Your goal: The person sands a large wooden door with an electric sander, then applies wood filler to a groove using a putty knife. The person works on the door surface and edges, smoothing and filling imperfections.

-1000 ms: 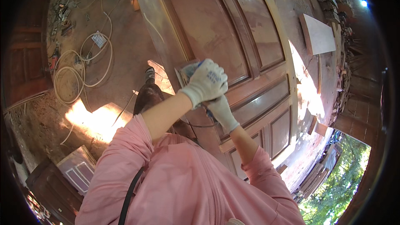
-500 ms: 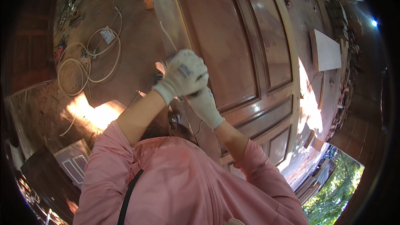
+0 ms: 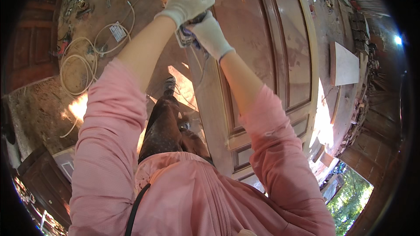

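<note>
Both my hands wear pale work gloves and are closed close together over a dark-and-light corded tool [image 3: 187, 38], probably a power tool. Its exact kind is mostly hidden under the gloves. My left hand [image 3: 188, 1] is on its far side, and my right hand [image 3: 210, 36] wraps its near side. The tool is over the left edge of a brown panelled wooden door [image 3: 249, 30], with a thin cord hanging below it. Glossy and dull patches mark the door's panels, and its outer frame is paler.
Coiled pale hose [image 3: 72, 72] lies on the dirty floor to the left, near a small labelled card [image 3: 117, 31]. A pale board [image 3: 345, 64] is at right. Further doors [image 3: 46, 177] stand at lower left. My shod foot [image 3: 169, 85] is beside the door.
Both hands and the tool have moved away from me along the door's left edge. My arms are now stretched out further, and more of my legs shows.
</note>
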A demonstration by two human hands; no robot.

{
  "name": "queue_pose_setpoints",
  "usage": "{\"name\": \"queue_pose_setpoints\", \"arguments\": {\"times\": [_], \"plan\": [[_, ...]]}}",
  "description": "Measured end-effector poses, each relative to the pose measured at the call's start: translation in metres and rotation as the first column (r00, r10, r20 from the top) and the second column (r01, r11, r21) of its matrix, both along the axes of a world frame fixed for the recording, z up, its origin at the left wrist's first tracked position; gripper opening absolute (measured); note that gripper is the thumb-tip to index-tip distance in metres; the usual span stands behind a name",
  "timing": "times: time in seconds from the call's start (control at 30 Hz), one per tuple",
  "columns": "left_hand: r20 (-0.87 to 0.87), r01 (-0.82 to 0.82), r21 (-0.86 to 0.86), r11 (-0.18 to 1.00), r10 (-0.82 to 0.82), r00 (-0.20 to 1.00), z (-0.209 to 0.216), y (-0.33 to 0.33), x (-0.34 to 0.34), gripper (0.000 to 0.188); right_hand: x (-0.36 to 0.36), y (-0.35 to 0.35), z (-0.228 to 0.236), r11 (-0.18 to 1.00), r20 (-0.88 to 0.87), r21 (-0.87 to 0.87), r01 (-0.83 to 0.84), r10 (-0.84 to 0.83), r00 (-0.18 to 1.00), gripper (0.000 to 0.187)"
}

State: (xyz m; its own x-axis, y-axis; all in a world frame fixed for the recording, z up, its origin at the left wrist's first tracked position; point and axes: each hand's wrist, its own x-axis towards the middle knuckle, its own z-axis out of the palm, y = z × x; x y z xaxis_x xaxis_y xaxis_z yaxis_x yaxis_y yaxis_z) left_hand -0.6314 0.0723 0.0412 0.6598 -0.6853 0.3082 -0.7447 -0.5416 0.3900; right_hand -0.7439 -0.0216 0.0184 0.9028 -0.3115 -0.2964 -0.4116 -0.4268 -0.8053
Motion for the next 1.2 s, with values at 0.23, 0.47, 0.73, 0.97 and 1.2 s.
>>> {"name": "queue_pose_setpoints", "arguments": {"times": [0.23, 0.47, 0.73, 0.97, 1.2], "plan": [[-0.085, 0.072, -0.181, 0.981, -0.089, 0.992, 0.014, 0.014, -0.193, 0.022, -0.208, 0.023, 0.023, 0.981, -0.024, 0.169, 0.097, -0.094, 0.995, 0.052], [-0.231, 0.281, -0.215, 0.935, -0.329, 0.916, 0.043, 0.035, -0.39, 0.017, -0.433, 0.051, 0.048, 0.998, -0.097, -0.056, 0.005, -0.01, 0.995, 0.056], [-0.218, 0.284, -0.255, 0.924, -0.342, 0.914, 0.037, 0.019, -0.364, 0.018, -0.405, 0.036, 0.046, 0.984, -0.08, -0.172, -0.052, 0.039, 0.996, 0.06], [-0.337, -0.069, -0.44, 0.895, -0.093, 0.937, -0.01, 0.026, -0.241, 0.033, -0.278, 0.012, 0.051, 0.96, -0.317, 0.072, 0.27, -0.234, 0.919, 0.07], [-0.172, 0.345, 0.305, 0.888, -0.305, 0.937, -0.059, 0.099, -0.226, 0.052, -0.359, 0.028, 0.063, 0.946, -0.356, 0.062, 0.317, -0.276, 0.893, 0.079]]}}
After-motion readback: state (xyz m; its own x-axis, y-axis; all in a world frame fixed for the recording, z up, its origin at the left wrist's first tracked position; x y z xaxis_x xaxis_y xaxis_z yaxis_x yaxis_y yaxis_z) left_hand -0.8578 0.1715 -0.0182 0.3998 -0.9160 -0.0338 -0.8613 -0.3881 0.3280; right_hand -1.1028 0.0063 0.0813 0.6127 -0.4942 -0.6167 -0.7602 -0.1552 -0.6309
